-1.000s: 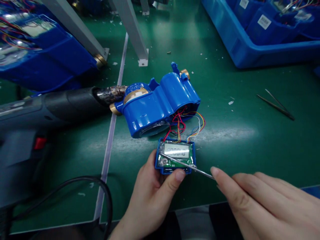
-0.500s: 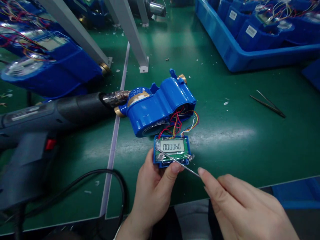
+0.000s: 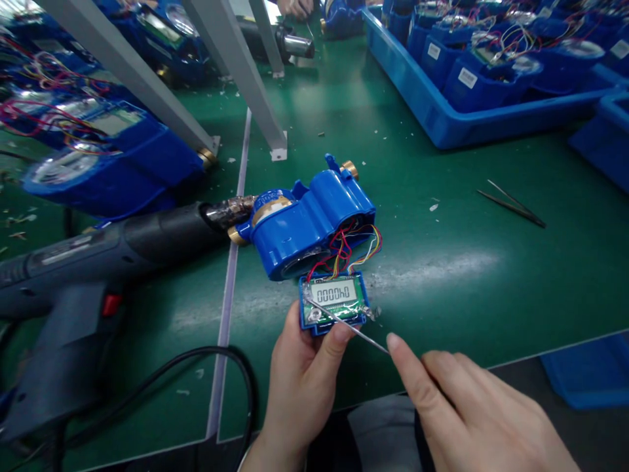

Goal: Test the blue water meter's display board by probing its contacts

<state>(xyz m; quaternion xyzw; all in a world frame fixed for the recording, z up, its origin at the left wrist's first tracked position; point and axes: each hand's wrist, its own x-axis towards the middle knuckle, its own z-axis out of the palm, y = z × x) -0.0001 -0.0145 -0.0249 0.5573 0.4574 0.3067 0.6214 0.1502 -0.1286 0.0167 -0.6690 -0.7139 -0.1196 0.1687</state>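
Note:
My left hand point(image 3: 299, 383) grips a small blue display module point(image 3: 333, 302) from below; its LCD reads digits and a green circuit board shows. Coloured wires point(image 3: 351, 249) run from it into a blue water-meter housing point(image 3: 307, 219) lying on the green mat. My right hand point(image 3: 462, 410) pinches a thin metal probe point(image 3: 346, 322). The probe's tip rests on the module's upper left corner, across the board.
A dark heat gun point(image 3: 98, 262) lies at the left, nozzle against the meter, with its black cord point(image 3: 196, 367) looping near the table's edge. Tweezers point(image 3: 511, 204) lie at the right. Blue trays point(image 3: 442, 124) of meters stand behind. Grey frame legs point(image 3: 236, 72) rise at the back.
The view has tilted up and the module sits slightly further left and higher. Both hands keep their hold; the probe stays across the board.

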